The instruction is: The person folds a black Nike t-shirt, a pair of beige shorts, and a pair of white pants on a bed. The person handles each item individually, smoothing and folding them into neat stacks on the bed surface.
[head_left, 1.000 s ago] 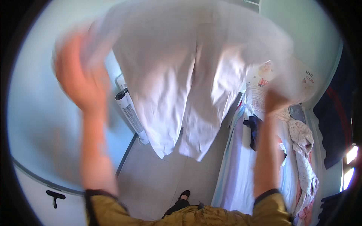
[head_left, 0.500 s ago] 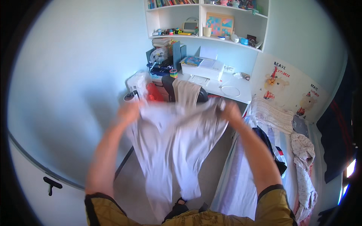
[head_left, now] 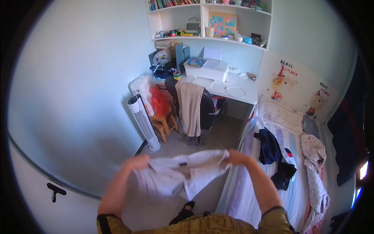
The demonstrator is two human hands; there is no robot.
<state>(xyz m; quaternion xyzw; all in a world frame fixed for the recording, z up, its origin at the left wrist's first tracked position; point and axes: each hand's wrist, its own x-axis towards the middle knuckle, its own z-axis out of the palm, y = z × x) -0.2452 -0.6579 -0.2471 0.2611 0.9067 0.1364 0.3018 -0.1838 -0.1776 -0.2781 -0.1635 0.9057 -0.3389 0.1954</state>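
A pair of pale grey-white trousers (head_left: 165,180) hangs between my two hands, held out by its waistband over the floor. My left hand (head_left: 139,161) is closed on one end of the waistband. The other end is in my right hand (head_left: 236,157), whose fingers are closed on the cloth, close to the edge of the bed. The waist opening faces up with a small dark patch inside. The legs are bunched and blurred by motion, so their lower ends are hard to make out.
Ahead stand a white tower fan (head_left: 145,123), a small wooden stool (head_left: 165,123) and a dark chair with beige trousers (head_left: 189,105) over its back. A bed (head_left: 245,195) on the right bears dark clothes (head_left: 269,146). Beyond is a desk with a white printer (head_left: 208,70).
Both hands have come down, bringing the trousers' waistband lower and nearer to me. The legs, which hung long before, are now bunched up. The fan and chair have come into full view.
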